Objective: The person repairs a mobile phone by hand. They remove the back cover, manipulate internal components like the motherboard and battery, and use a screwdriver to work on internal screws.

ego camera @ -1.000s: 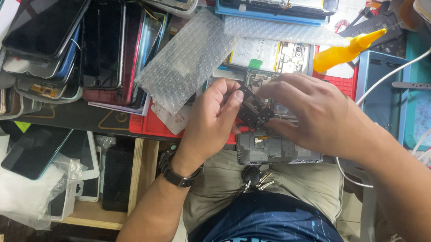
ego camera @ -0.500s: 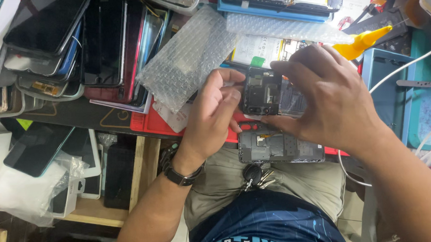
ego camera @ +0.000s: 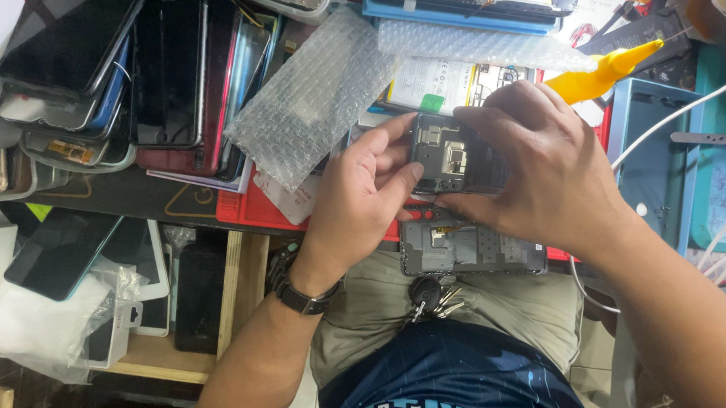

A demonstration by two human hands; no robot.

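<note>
Both hands (ego camera: 363,196) (ego camera: 541,172) hold an opened phone body (ego camera: 450,153).

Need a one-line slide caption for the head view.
Both hands, left hand and right hand, hold an opened phone frame above a second frame, beside bubble wrap.

- Stack of dark phones (ego camera: 113,76), upper left.
- Bubble wrap sheet (ego camera: 314,100) beside them.
- Yellow nozzle bottle (ego camera: 606,71), upper right.
- White cable (ego camera: 686,116) over blue tray (ego camera: 651,159).
- Keys (ego camera: 428,299) on lap.
</note>
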